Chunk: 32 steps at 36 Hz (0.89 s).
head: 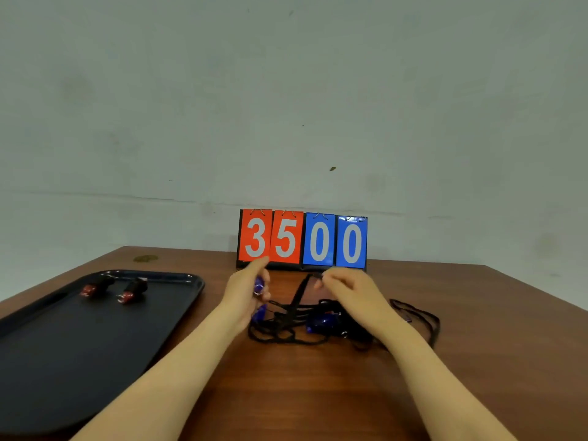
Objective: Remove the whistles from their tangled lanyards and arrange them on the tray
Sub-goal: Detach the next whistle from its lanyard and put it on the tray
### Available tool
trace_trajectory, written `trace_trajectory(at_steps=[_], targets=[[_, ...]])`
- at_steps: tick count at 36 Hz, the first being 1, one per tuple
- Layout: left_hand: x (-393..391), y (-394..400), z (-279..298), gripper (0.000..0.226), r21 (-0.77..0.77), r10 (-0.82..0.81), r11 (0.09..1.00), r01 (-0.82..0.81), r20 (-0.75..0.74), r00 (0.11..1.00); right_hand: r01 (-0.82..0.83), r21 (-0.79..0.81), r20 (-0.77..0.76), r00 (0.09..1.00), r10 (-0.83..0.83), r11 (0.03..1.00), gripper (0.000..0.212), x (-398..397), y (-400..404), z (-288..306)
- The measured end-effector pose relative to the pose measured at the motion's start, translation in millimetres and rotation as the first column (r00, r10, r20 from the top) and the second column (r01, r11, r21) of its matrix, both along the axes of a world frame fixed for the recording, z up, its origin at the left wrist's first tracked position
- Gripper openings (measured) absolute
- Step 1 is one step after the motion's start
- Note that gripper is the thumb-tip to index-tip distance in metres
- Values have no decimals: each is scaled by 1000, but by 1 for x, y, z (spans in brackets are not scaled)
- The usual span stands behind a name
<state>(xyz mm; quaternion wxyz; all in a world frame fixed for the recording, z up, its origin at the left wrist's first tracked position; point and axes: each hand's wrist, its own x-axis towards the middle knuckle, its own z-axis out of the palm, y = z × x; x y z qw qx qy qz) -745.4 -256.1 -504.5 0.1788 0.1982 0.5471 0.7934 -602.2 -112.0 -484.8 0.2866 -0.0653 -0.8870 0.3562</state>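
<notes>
Two red whistles (113, 289) lie at the far end of the dark tray (63, 351) on the tabletop (286, 393). The left hand (246, 291) grips a blue whistle (258, 286). The right hand (345, 289) seems to pinch a raised black lanyard (299, 292) above the tangle, where another blue whistle (321, 323) lies.

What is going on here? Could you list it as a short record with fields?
left hand: grips a blue whistle
right hand: pinches a black lanyard strap, lifting it
lanyard tangle: on the wooden table, two more blue whistles in it
tray: dark, left of the hands
whistles on tray: two red-and-black whistles, side by side at the far end
scoreboard: reads 35 red, 00 blue, standing by the wall
</notes>
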Motion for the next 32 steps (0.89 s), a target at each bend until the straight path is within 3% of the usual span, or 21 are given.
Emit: trace_trajectory(at_steps=[2, 4, 8, 11, 14, 18, 21, 27, 30, 32], targets=[[10, 4, 4, 29, -131, -118, 986, 101, -127, 985, -54, 135, 121, 992, 38, 989, 26, -1, -5, -4], [18, 11, 4, 33, -257, -273, 942, 216, -211, 939, -68, 151, 104, 993, 52, 986, 27, -2, -6, -4], [27, 21, -3, 43, -386, -482, 839, 383, -203, 852, -47, 8, -72, 996, 48, 999, 31, -1, 1, -2], [28, 21, -7, 42, -335, -537, 825, 454, -216, 816, -47, -73, -127, 991, 37, 996, 32, -3, 4, -2], [29, 12, 3, 35, -69, -436, 899, 431, -198, 878, -98, -125, -80, 993, 89, 987, 35, -4, 6, -3], [15, -1, 18, 31, 305, -154, 941, 148, -3, 988, -110, -130, 170, 977, 132, 985, 38, -7, 10, -7], [5, -9, 19, 32, 282, 19, 959, -26, 29, 999, -16, -30, 227, 974, 23, 999, 39, -12, 13, -11], [5, -10, 19, 24, 342, 189, 913, -222, 128, 974, 163, 185, 234, 951, -204, 969, 28, -11, 30, -15], [2, -14, 21, 22, 288, 288, 899, -331, 183, 940, 168, 94, 160, 970, -181, 981, 27, -9, 31, -13], [-1, -15, 17, 20, 246, 312, 902, -355, 198, 929, 129, -86, 83, 989, -122, 988, 30, -8, 26, -9]])
